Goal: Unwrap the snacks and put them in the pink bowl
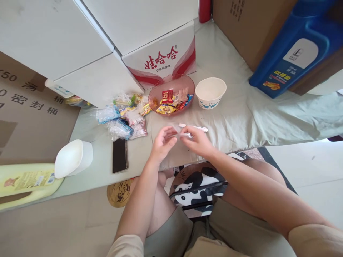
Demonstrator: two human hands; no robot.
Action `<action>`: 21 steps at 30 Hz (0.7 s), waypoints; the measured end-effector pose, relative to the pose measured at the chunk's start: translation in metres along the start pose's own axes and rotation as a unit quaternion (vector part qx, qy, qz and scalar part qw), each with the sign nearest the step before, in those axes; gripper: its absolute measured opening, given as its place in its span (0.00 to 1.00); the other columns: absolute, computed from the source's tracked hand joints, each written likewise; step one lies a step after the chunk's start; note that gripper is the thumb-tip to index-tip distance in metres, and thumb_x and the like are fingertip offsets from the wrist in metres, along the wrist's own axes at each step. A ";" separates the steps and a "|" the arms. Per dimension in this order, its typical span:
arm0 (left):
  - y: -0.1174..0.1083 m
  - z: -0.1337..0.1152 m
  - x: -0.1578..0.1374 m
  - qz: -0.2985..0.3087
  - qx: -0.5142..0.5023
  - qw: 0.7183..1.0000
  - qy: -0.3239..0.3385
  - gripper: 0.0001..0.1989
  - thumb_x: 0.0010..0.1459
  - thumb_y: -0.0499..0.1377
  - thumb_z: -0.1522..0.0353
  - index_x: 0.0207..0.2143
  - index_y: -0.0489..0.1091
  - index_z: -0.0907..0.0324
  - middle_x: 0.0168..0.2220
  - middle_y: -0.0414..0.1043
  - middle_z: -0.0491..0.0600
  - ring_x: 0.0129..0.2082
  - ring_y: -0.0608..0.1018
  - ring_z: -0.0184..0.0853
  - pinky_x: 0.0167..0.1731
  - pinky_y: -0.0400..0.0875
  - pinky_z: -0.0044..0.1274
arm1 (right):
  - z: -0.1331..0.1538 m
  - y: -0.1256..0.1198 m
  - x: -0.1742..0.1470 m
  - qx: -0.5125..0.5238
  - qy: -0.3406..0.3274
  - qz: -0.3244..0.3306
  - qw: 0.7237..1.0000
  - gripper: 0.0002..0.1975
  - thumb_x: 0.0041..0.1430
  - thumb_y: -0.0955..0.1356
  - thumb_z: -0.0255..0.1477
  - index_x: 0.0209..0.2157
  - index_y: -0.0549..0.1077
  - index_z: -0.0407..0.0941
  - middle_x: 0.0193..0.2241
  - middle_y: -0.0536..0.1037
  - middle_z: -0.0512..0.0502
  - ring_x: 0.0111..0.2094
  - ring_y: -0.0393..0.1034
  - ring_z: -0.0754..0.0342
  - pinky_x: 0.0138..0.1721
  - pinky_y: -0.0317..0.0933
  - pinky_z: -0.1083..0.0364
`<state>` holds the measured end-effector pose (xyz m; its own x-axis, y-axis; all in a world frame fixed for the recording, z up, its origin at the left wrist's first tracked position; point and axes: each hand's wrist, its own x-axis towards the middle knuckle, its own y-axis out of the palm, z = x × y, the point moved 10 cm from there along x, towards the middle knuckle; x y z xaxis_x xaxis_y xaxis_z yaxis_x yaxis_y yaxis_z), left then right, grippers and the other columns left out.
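Over the near part of the cloth-covered table, a small clear plastic wrapper (177,127) is stretched between my two hands. My right hand (199,142) pinches its crumpled end between thumb and fingers. The fingers of my left hand (164,143) curl at the wrapper's other end, with the thumb bent a little apart. Whether anything is inside the wrapper is too small to tell. Just behind my right hand lies a slim white-handled tool (199,127), partly covered by the fingers. Beyond my hands sits a pink translucent bowl (155,93) holding several small colourful packets (168,107).
A white paper bowl (210,98) stands right of the pink one. Left are a pile of wrapped packets (125,119), a black phone (119,155), a white tub (77,159) and a yellow bottle (29,180). A white-red carton (163,60) and a blue jug (284,67) stand behind.
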<state>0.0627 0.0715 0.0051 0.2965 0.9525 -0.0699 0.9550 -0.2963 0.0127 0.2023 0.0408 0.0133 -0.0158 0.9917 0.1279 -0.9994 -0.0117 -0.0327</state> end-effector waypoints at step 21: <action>0.082 -0.159 0.097 -0.123 0.495 0.815 0.274 0.05 0.52 0.59 0.68 0.32 0.67 0.57 0.40 0.73 0.50 0.43 0.76 0.36 0.47 0.71 0.29 | -0.018 0.019 0.011 0.045 0.120 0.028 0.991 0.07 0.53 0.63 0.23 0.32 0.71 0.46 0.24 0.70 0.55 0.26 0.61 0.58 0.30 0.53 0.58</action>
<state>0.1711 0.1507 0.1580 0.3154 0.7994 0.5114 0.5921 0.2554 -0.7643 0.1834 0.0538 -0.0040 -0.0742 0.9909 -0.1125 -0.9961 -0.0681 0.0565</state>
